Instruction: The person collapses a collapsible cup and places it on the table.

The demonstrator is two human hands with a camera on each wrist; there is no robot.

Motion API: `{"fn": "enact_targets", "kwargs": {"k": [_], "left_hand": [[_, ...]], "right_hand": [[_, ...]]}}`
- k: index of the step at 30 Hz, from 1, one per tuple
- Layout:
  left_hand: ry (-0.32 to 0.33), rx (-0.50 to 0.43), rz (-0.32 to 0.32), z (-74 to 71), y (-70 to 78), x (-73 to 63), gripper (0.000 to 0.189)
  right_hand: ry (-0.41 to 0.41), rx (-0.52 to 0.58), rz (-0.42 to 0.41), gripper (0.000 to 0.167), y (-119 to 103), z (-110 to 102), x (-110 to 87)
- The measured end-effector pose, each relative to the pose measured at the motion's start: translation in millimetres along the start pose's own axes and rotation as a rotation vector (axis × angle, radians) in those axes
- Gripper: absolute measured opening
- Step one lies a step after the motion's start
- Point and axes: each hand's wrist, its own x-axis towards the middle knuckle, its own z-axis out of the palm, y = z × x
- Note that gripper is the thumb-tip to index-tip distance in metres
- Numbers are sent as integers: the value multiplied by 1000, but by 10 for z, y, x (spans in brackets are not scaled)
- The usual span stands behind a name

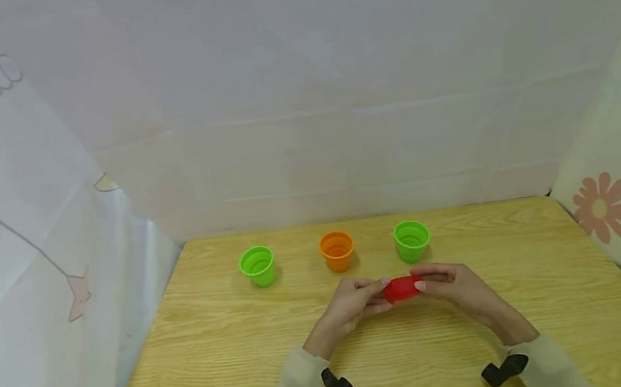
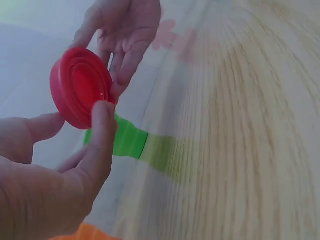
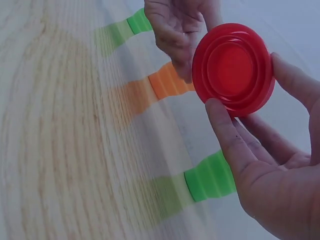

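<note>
A red collapsible cup (image 1: 402,288), folded flat into a ringed disc, is held above the table between both hands. My left hand (image 1: 352,304) pinches its left edge with thumb and fingers. At the right edge, my right hand (image 1: 458,288) grips it the same way. The flattened rings of the red cup (image 3: 231,70) show plainly in the right wrist view. Behind the hands stand three opened cups in a row: a green cup (image 1: 258,267) at left, an orange cup (image 1: 337,251) in the middle and another green cup (image 1: 412,241) at right.
The wooden table (image 1: 220,354) ends at a white sheet (image 1: 335,116) hung behind it. Patterned cloth (image 1: 608,129) hangs along the right side, with more at the left. Both forearms wear black wrist mounts (image 1: 338,385) over light sleeves.
</note>
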Motion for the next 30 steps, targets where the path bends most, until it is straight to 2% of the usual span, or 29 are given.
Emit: {"fn": "enact_targets", "kwargs": {"k": [6,8,11,16,19,22,26,30], "left_hand": [[-11,159,147,13,11,-82,33],[-3,229,190,11,20,-105,34],[-5,288,235,2,27,-125,34],[-47,299,257,-5,25,-123,33],[-41,337,266,5,8,-104,30],[-36,329,268,35,-11,-84,30],[-34,268,247,79,-45,-45,29],[-33,218,209,98,-60,-24,27]], "right_hand": [[-36,153,35,56,2,-23,-24],[-51,185,43,52,2,-33,-36],[-62,201,53,50,6,-43,-50],[-114,226,45,51,26,-55,-51],[-161,251,33,53,42,-63,-58],[-180,243,48,58,62,-73,-76],[-142,174,74,65,92,-93,-104],[-89,139,39,60,78,-110,-133]]}}
